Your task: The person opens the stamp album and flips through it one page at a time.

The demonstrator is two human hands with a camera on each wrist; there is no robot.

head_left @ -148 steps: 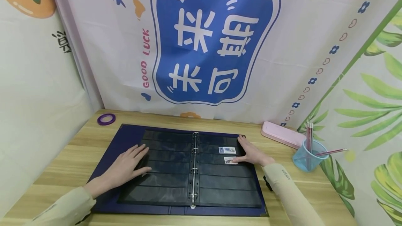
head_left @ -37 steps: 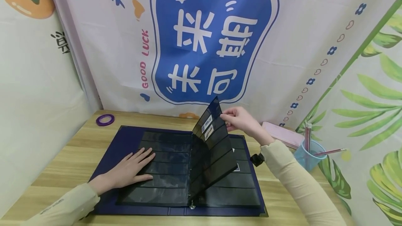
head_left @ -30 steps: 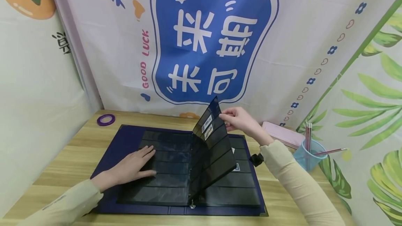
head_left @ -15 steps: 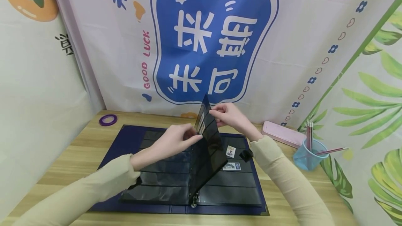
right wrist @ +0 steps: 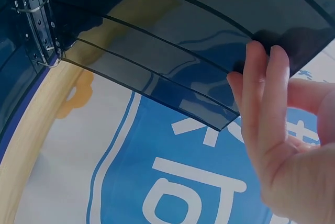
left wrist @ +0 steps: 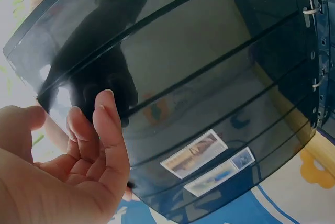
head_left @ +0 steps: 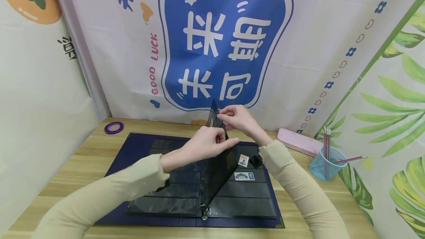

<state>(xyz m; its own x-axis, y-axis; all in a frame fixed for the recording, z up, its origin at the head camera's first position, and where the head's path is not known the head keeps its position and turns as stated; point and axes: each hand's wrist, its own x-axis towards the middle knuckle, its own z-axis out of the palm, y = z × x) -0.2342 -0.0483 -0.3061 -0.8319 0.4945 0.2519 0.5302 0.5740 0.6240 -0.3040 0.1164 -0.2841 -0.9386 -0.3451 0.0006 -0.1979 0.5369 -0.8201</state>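
Observation:
A navy ring-binder stamp album (head_left: pixel 132 146) lies spread on the table, its black pocket pages on metal rings (head_left: pixel 204 215). One black album page (head_left: pixel 216 176) stands nearly upright between the two halves. My right hand (head_left: pixel 240 119) pinches its outer edge near the far corner. My left hand (head_left: pixel 202 143) is at the same edge, nearer to me, its fingers on the left face and the thumb stretched past the edge. Two stamps (left wrist: pixel 193 153) sit in pockets of the raised page. On the page beneath, a tilted stamp (head_left: pixel 243 160) lies above a level stamp (head_left: pixel 244 176).
A purple tape roll (head_left: pixel 114 127) lies at the back left of the wooden table (head_left: pixel 66 169). At the back right are a pink case (head_left: pixel 299 142) and a blue mesh cup (head_left: pixel 327 165) with pencils. A printed cloth (head_left: pixel 132 65) hangs directly behind.
My right hand has lifted the page off the right side and swung it leftward, uncovering two stamps. My left hand has left the left page and moved up and right to the raised edge.

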